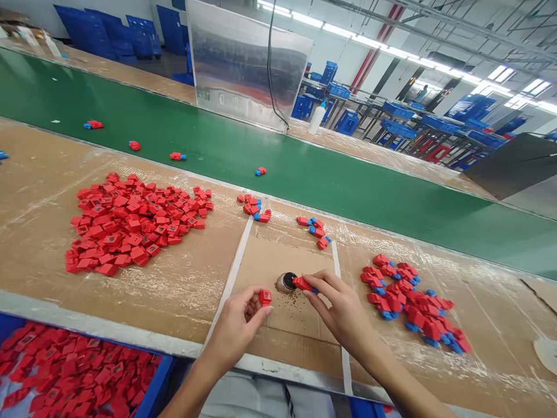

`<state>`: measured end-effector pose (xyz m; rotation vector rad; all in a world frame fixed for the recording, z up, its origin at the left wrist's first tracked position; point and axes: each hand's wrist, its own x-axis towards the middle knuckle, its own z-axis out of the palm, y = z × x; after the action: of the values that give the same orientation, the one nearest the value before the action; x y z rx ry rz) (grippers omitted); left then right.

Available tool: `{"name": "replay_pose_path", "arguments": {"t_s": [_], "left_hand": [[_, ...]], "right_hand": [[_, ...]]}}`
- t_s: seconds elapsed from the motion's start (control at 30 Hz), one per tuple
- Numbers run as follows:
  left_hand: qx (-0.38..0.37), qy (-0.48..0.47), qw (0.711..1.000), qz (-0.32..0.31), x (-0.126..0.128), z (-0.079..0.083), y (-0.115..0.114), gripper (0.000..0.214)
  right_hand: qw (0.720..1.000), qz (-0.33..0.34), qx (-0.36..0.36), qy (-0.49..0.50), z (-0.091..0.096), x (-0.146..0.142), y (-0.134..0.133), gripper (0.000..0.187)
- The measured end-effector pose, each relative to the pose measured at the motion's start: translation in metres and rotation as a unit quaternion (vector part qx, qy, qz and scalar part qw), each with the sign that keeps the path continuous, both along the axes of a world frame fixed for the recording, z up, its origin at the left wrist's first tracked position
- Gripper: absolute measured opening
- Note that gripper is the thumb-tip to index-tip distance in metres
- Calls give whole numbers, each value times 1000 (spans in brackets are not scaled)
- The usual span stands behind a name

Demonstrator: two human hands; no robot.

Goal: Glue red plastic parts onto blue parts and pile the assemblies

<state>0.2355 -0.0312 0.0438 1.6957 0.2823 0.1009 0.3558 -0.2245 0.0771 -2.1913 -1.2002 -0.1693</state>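
My left hand [235, 325] pinches a small red plastic block [265, 298] between thumb and fingertips, with more red showing inside the curled fingers. In my right hand [343, 310] is a red-and-blue plastic piece [301, 283], its red end at the rim of a small round pot [285, 283] of dark material. Whether that end touches the dark material cannot be made out. Dark crumbs are scattered on the cardboard sheet [265, 255] around the pot. To the right lies a heap of red-and-blue pieces [407, 299]; to the left, a large pile of red blocks [134, 220].
A green conveyor belt [348, 177] runs behind the bench, carrying several red-and-blue pieces. Small groups of pieces [317, 231] lie near its edge. A blue crate [159, 377] full of red blocks stands at lower left. Across the belt are a metal panel [243, 64] and a white bottle [317, 118].
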Motion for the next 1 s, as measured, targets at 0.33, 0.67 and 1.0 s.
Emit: {"name": "replay_pose_path", "arguments": {"t_s": [0.33, 0.67, 1.0], "left_hand": [[-181, 17, 982, -56, -4, -2, -1, 21], [-278, 46, 954, -98, -6, -8, -10, 23], [-270, 44, 955, -114, -6, -5, -8, 27]], "right_hand": [[1000, -4, 0, 14, 8, 7, -2, 22], [994, 31, 18, 100, 20, -26, 4, 22], [990, 55, 19, 129, 6, -41, 7, 18]]}}
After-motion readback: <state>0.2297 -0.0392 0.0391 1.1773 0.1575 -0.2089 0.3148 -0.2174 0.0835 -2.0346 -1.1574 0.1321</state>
